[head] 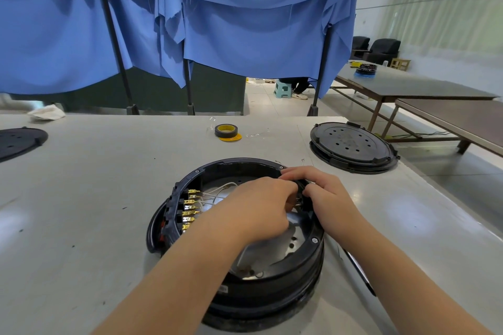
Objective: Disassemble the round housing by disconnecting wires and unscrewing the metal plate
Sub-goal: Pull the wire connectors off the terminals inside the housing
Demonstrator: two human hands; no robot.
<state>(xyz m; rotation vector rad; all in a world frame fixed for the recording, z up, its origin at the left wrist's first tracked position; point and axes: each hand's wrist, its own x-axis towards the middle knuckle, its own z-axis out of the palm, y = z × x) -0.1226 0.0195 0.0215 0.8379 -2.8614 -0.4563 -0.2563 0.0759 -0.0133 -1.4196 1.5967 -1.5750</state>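
Two hands (294,198) work inside one round housing (245,280); one tape roll (226,131) beyond.

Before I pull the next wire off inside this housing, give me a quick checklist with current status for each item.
1. Round housing sits flat on the table: ok.
2. Right hand braces the housing's right rim: ok, fingers curl over it.
3. Left hand has a firm pinch on a connector: cannot tell, the fingertips are hidden.
4. White wires to the brass terminals on the left wall are all off: not ok, some look attached.
5. Metal plate is unscrewed: cannot tell.
6. Screwdriver within reach: not ok, none visible.
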